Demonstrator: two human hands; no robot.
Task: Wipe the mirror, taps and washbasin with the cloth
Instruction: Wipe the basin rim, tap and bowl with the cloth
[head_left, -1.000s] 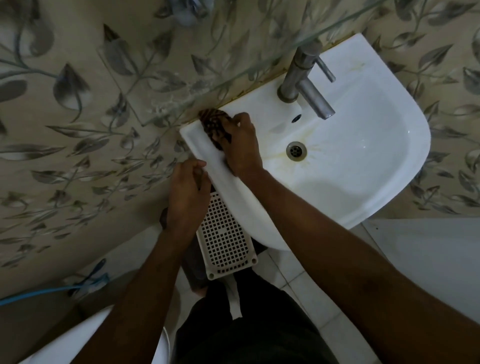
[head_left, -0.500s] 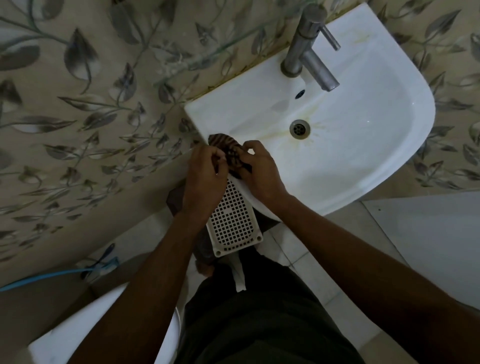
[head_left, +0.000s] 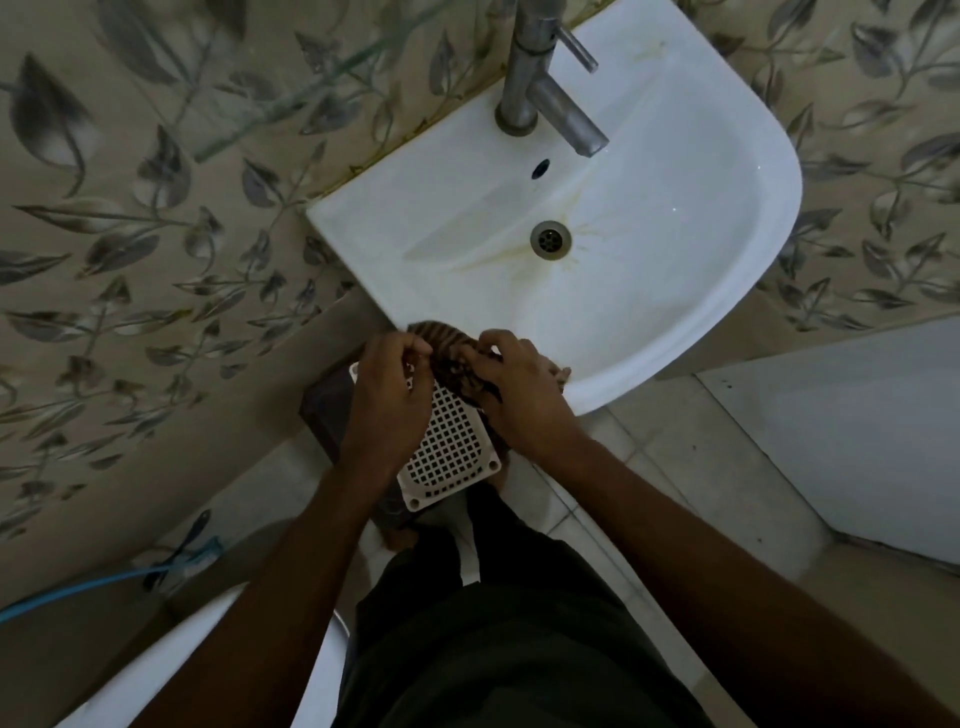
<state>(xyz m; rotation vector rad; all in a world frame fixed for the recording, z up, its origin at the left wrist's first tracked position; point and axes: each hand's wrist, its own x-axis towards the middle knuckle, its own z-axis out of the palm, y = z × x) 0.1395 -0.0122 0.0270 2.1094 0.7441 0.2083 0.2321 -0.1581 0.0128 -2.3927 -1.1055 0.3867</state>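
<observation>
Hose (head_left: 62, 590), blue, far to the left of and below the left hand, running along the wall foot; a white toilet rim (head_left: 171, 654) lies below it.

Left hand (head_left: 387, 397): fingers curled, their tips pinching the near edge of the cloth.

Cloth (head_left: 452, 358): dark, patterned, bunched between the two hands, held over the front-left rim of the washbasin; whether it touches the rim cannot be told.

Grille (head_left: 449, 447): white perforated plastic, directly beneath both hands (on a dark box-like thing).

Right hand (head_left: 519, 395): fingers curled over the cloth's other side, gripping it.

Washbasin (head_left: 727, 218): white, beyond and to the right of the right hand; yellowish staining around the drain (head_left: 550, 238).

Tap (head_left: 550, 88): steel, well beyond the hands, untouched.

Risks, as judged: cloth, held only at the fingertips on the left, could slip and drop onto the grille or floor; a badly refolded wad would smear the drain stains rather than lift them.
</observation>
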